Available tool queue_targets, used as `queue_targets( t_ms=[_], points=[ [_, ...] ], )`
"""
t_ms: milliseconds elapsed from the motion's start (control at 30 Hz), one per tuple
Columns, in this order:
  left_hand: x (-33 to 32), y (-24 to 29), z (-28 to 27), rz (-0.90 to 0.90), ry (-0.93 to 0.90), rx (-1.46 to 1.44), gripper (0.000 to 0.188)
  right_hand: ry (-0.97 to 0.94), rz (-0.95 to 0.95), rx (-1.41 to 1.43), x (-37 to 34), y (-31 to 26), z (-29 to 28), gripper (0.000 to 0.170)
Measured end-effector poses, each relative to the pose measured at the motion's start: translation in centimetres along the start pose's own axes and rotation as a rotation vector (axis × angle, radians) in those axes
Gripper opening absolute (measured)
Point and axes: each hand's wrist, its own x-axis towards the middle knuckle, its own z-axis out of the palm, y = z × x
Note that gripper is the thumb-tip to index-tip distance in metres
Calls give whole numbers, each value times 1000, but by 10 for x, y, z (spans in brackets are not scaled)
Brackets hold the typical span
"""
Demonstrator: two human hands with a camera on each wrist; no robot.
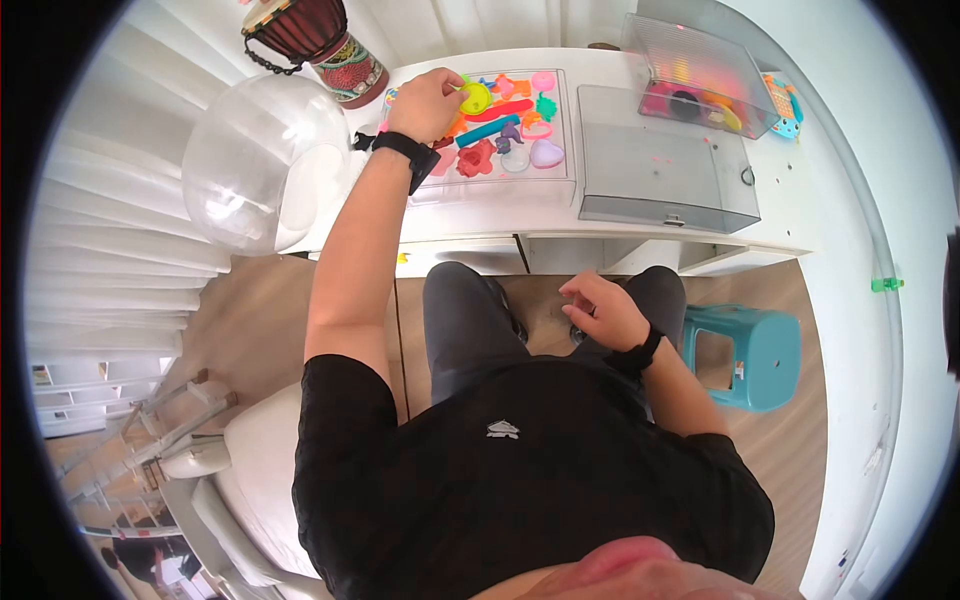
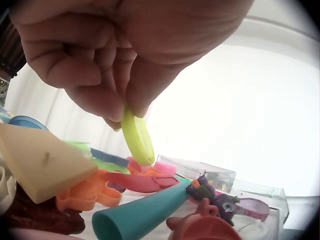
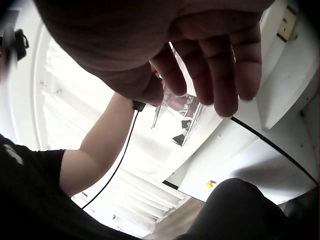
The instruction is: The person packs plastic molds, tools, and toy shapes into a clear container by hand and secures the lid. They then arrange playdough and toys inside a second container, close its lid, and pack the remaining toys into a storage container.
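Observation:
My left hand point(image 1: 425, 106) reaches over a shallow clear tray point(image 1: 566, 95) of colourful plastic toys on the white table. Its thumb and fingers pinch a yellow-green, round flat toy piece point(image 2: 137, 140), seen nearly edge-on in the left wrist view and held above the other pieces. Below it lie a red long piece point(image 2: 142, 182), a teal tapered tube point(image 2: 140, 212), an orange cutter-like shape point(image 2: 87, 192) and a purple figure point(image 2: 220, 199). My right hand point(image 1: 605, 312) hangs over my lap, fingers loosely bent and holding nothing.
Right of the tray lies a grey see-through lid point(image 1: 650, 150), with a clear bin of toys point(image 1: 700, 85) behind it. A drum point(image 1: 350, 65) and a large transparent balloon point(image 1: 250, 160) stand at the left. A teal stool point(image 1: 765, 360) is by my right knee.

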Motion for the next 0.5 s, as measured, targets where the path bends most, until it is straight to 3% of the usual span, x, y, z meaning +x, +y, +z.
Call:
queue_targets(
  t_ms=[200, 433, 500],
  points=[
    [6, 6, 8, -54, -91, 189, 28, 17, -30, -31, -3, 5, -1, 22],
    [-16, 7, -4, 122, 133, 169, 27, 16, -1, -16, -6, 8, 1, 22],
    [-31, 17, -11, 122, 161, 3, 26, 18, 6, -18, -6, 11, 0, 22]
  ],
)
